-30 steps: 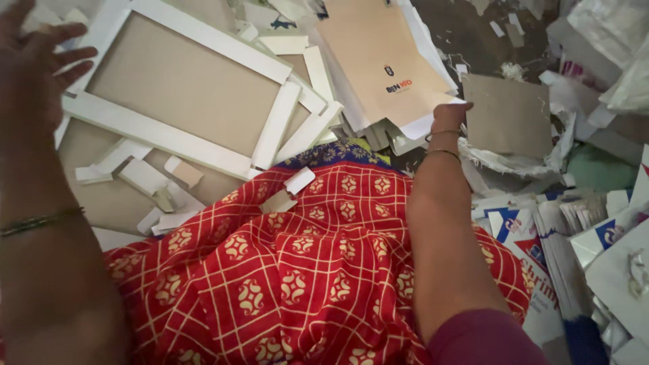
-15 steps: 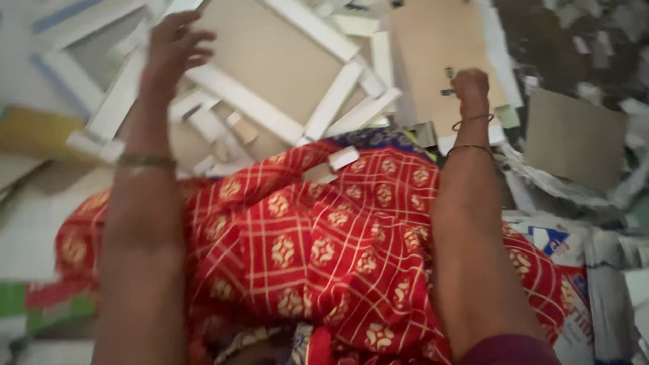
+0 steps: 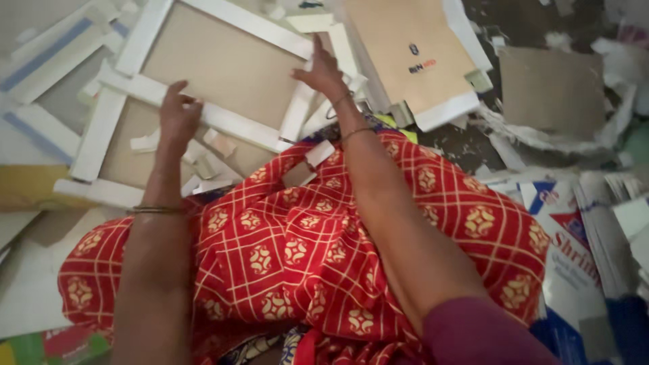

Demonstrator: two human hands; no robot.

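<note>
board: big tan cardboard panel with white taped edges (image 3: 230, 67), lay flat on the littered floor just past her red patterned lap (image 3: 304, 250)
step: looked like lining it up; next she'd want a firmer hold, I'd guess
right hand (image 3: 321, 71): fingers spread flat on the right edge
left hand (image 3: 177, 115): fingers curled over the near strip

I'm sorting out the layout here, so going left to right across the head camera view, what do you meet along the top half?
Blue-striped white strip → left hand on the white-edged brown board → right hand → brown envelope-like card → plain brown cardboard piece.
</note>
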